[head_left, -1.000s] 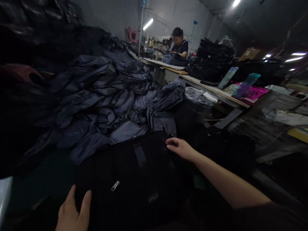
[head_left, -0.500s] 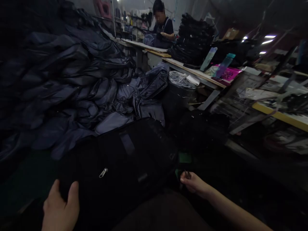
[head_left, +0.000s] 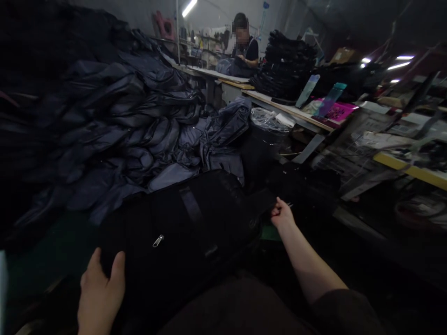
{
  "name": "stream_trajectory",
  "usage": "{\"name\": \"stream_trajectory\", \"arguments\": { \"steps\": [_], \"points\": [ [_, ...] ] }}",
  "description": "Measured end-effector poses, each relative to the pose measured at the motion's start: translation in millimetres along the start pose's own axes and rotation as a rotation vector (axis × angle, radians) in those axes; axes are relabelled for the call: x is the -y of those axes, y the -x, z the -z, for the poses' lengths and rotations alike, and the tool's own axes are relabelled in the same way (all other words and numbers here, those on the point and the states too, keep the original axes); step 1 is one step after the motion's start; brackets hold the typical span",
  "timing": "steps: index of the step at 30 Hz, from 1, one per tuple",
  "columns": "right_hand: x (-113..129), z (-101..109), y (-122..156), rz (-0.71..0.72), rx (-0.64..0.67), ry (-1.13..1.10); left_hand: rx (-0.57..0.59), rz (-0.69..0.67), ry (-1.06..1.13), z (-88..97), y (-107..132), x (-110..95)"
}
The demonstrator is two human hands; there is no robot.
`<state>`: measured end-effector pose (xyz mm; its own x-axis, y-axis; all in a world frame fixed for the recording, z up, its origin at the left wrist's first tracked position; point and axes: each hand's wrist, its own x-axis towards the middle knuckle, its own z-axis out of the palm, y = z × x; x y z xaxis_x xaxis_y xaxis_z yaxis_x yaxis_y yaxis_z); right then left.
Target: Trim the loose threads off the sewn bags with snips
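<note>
A black backpack [head_left: 167, 209] lies across my lap. A silver zipper pull [head_left: 158, 240] and a dark glossy strip [head_left: 190, 204] show on its upper face. My left hand [head_left: 101, 288] rests at the backpack's near left end, thumb and fingers spread apart. Beyond the right end, my right hand [head_left: 283, 214] is closed in a pinch on the edge of a black flap [head_left: 261, 200] that stretches out from the backpack. A small pointed metal tip [head_left: 290, 205] pokes out by the right fingers; darkness hides what it belongs to.
Grey-blue bags [head_left: 139, 121] are heaped at left and ahead. A lined bin [head_left: 265, 135] stands before a workbench [head_left: 289, 107] bearing a black stack [head_left: 288, 65], a bottle [head_left: 333, 97] and a pink tray [head_left: 338, 110]. A co-worker [head_left: 246, 44] sits behind it.
My right hand has moved up and away from me, from below the backpack's right end, and the black flap is now pulled outward in it. My left hand stays at the backpack.
</note>
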<state>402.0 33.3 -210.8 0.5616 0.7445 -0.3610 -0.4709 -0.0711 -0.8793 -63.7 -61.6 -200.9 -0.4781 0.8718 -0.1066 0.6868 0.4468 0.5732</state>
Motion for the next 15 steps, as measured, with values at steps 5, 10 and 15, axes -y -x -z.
{"name": "stream_trajectory", "arguments": {
  "steps": [5,10,15],
  "points": [
    [42.8,-42.3,52.4,0.319,0.075,-0.035,-0.022,0.028,0.019,3.3,1.6,-2.4],
    [14.9,-63.8,132.5,1.114,0.631,0.707,-0.14,-0.313,-0.029,-4.5,5.9,2.3],
    [-26.1,-68.3,154.3,1.19,1.306,1.366,0.026,-0.493,0.01,-18.6,15.4,20.2]
  ]
}}
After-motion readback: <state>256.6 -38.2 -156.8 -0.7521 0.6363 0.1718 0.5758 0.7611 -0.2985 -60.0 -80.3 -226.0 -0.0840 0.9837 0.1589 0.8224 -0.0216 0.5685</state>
